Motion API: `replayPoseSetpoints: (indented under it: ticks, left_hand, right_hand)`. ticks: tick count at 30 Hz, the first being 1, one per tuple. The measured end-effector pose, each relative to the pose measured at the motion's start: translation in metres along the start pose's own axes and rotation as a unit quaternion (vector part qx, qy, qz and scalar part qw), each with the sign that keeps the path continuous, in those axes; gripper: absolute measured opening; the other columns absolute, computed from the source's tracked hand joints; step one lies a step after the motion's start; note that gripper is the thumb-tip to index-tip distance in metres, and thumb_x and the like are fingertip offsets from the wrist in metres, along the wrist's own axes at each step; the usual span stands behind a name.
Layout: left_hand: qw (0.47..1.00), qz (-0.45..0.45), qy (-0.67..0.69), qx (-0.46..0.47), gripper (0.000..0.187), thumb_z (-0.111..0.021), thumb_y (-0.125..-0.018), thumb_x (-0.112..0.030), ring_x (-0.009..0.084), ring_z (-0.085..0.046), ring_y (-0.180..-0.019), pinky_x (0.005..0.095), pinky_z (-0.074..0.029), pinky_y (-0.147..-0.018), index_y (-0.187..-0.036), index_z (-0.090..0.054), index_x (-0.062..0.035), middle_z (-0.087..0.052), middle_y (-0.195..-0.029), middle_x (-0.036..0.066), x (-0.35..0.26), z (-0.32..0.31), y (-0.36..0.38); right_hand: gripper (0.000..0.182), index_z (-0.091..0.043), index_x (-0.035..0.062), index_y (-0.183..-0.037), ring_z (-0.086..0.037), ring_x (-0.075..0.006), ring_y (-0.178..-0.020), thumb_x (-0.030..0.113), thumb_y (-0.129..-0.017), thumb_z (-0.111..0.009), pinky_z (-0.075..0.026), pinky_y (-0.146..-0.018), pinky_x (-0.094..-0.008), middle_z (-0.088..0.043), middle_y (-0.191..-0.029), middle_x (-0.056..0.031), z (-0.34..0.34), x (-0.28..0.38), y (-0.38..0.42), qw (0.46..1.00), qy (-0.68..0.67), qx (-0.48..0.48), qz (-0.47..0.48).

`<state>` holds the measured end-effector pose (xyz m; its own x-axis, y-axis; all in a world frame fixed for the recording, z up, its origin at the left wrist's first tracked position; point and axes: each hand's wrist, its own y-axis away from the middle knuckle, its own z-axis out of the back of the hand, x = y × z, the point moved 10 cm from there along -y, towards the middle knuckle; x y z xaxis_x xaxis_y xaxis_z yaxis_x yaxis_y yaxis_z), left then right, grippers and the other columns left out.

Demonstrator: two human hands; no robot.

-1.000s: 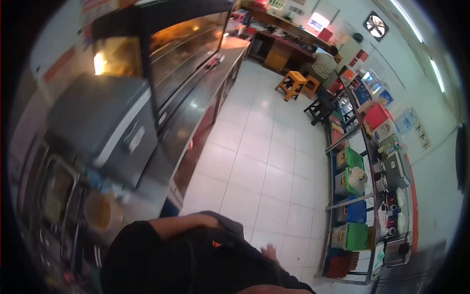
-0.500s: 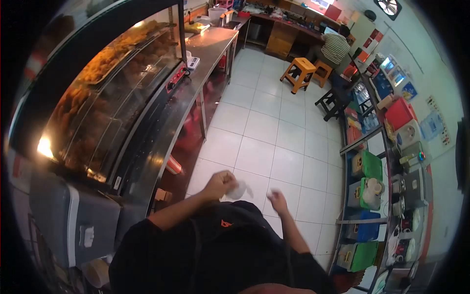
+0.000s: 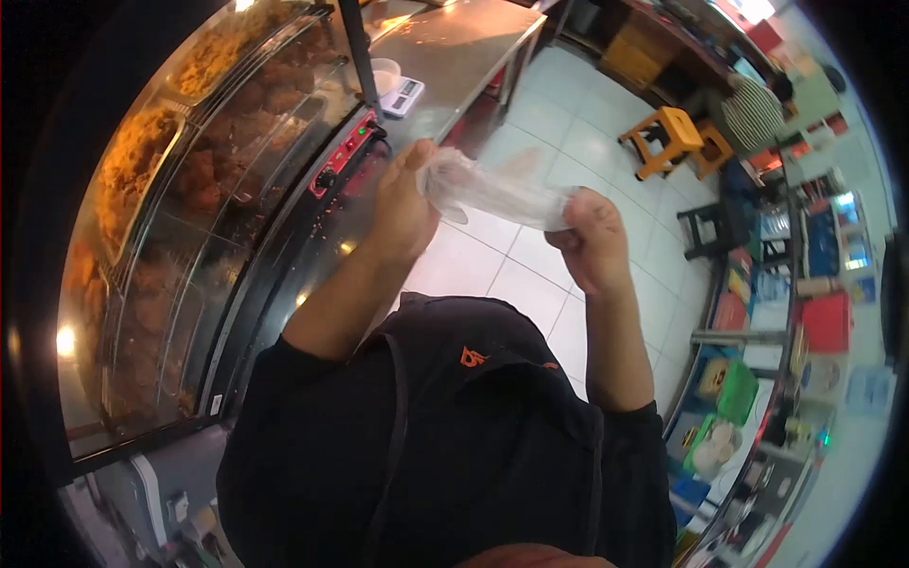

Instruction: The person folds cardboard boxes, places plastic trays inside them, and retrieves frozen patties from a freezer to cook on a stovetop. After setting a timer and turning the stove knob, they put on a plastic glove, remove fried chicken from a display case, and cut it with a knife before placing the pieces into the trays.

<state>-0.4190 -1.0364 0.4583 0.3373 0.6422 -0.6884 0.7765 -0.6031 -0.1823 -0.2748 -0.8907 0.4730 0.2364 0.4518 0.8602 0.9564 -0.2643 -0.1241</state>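
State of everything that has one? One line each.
Left hand: closed on thin plastic
Right hand: closed on it
Thin plastic: spread between both hands
Display cabinet: lit, holds food
Control panel: green light on
Lamp: on
Orange stool: upright, seat bare
Scale: display unreadable

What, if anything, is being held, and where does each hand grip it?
A thin piece of translucent plastic, spanning between the hands: the left hand grips one end, the right hand the other.

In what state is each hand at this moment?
Left hand: closed, holding one end of the thin plastic.
Right hand: closed, holding the other end.
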Motion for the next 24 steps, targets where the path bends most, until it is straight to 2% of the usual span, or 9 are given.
replayPoseSetpoints:
  ticks: [4, 7, 10, 12, 16, 19, 21, 23, 24]
  left_hand:
    - [0.999, 0.017, 0.041, 0.003, 0.034, -0.057, -0.098, -0.038, 0.0135, -0.06, -0.073, 0.0305, -0.05, -0.071, -0.092, -0.062, -0.005, -0.065, -0.084, 0.007, 0.006, -0.027, -0.059]
    - [0.998, 0.007, -0.067, 0.014, 0.019, -0.069, -0.091, -0.02, 0.011, -0.059, -0.07, 0.029, -0.05, -0.067, -0.083, -0.055, -0.0096, -0.062, -0.08, 0.003, 0.024, -0.027, -0.101]
    - [0.99, -0.016, -0.114, -0.077, 0.033, -0.073, -0.087, -0.006, 0.0091, -0.058, -0.066, 0.0249, -0.049, -0.061, -0.075, -0.042, -0.0146, -0.06, -0.075, 0.002, 0.029, -0.024, -0.141]
    - [0.985, -0.069, -0.138, -0.084, 0.035, -0.071, -0.088, -0.007, 0.008, -0.058, -0.065, 0.0224, -0.047, -0.057, -0.074, -0.04, -0.015, -0.06, -0.074, 0.001, 0.027, -0.015, -0.163]
    - [0.968, -0.139, -0.142, -0.152, 0.034, -0.069, -0.091, -0.01, 0.0068, -0.055, -0.054, 0.0195, -0.041, -0.041, -0.073, -0.04, -0.0146, -0.064, -0.075, 0.005, 0.028, -0.015, -0.19]
    - [0.932, -0.171, -0.21, -0.24, 0.028, -0.068, -0.091, -0.011, 0.0068, -0.051, -0.053, 0.0228, -0.041, -0.044, -0.074, -0.046, -0.0125, -0.06, -0.068, 0.004, 0.03, -0.003, -0.196]
    - [0.913, -0.145, -0.266, -0.273, 0.027, -0.068, -0.09, -0.011, 0.0074, -0.05, -0.054, 0.0259, -0.041, -0.047, -0.073, -0.047, -0.0111, -0.057, -0.063, 0.005, 0.036, 0.012, -0.194]
    - [0.713, -0.143, -0.642, -0.243, 0.027, -0.068, -0.087, -0.011, 0.0125, -0.049, -0.054, 0.0341, -0.039, -0.051, -0.068, -0.049, -0.0067, -0.049, -0.059, 0.01, 0.035, -0.001, -0.191]
    - [0.707, -0.145, -0.643, -0.255, 0.027, -0.068, -0.087, -0.011, 0.0125, -0.049, -0.054, 0.0341, -0.039, -0.051, -0.068, -0.049, -0.0067, -0.049, -0.059, 0.01, 0.037, 0.001, -0.186]
  right_hand:
    - [0.025, -0.063, 0.0063, -0.089, -0.048, -0.0097, -0.066, 0.031, -0.095, -0.065, -0.04, -0.063, -0.025, -0.056, -0.075, 0.0014, 0.012, 0.026, -0.074, 0.973, -0.209, 0.101, 0.009]
    - [0.027, -0.062, 0.0076, -0.092, -0.05, -0.0116, -0.073, 0.035, -0.096, -0.062, -0.041, -0.07, -0.0276, -0.056, -0.078, 0.0012, 0.051, 0.032, -0.131, 0.97, -0.238, -0.047, -0.003]
    - [0.023, -0.062, 0.0079, -0.101, -0.054, -0.0132, -0.081, 0.031, -0.097, -0.061, -0.044, -0.078, -0.0293, -0.058, -0.083, 0.0002, 0.083, 0.046, -0.195, 0.974, -0.217, 0.067, -0.028]
    - [0.027, -0.059, 0.0104, -0.115, -0.059, -0.0161, -0.101, 0.033, -0.1, -0.053, -0.047, -0.092, -0.0348, -0.065, -0.1, -0.0027, 0.079, 0.058, -0.224, 0.882, -0.291, 0.367, -0.037]
    - [0.033, -0.055, 0.0083, -0.126, -0.058, -0.0229, -0.113, 0.027, -0.099, -0.056, -0.046, -0.1, -0.0378, -0.064, -0.114, -0.0087, 0.095, 0.069, -0.278, 0.776, -0.391, 0.487, -0.086]
    - [0.038, -0.056, 0.0044, -0.128, -0.062, -0.0193, -0.104, 0.02, -0.094, -0.064, -0.05, -0.091, -0.0329, -0.065, -0.11, -0.0096, 0.115, 0.04, -0.336, 0.958, -0.143, 0.208, -0.138]
    - [0.039, -0.056, 0.0037, -0.127, -0.063, -0.0185, -0.102, 0.018, -0.092, -0.066, -0.05, -0.09, -0.0326, -0.066, -0.11, -0.0104, 0.089, 0.032, -0.326, 0.948, -0.096, 0.263, -0.151]
    - [0.041, -0.056, 0.0029, -0.127, -0.064, -0.0177, -0.1, 0.017, -0.09, -0.067, -0.05, -0.09, -0.0323, -0.066, -0.11, -0.0112, 0.076, 0.017, -0.327, 0.934, -0.05, 0.317, -0.159]
    - [0.04, -0.058, 0.0023, -0.124, -0.065, -0.0171, -0.097, 0.014, -0.088, -0.069, -0.051, -0.087, -0.0312, -0.067, -0.108, -0.0118, 0.075, -0.008, -0.324, 0.911, 0.011, 0.369, -0.185]
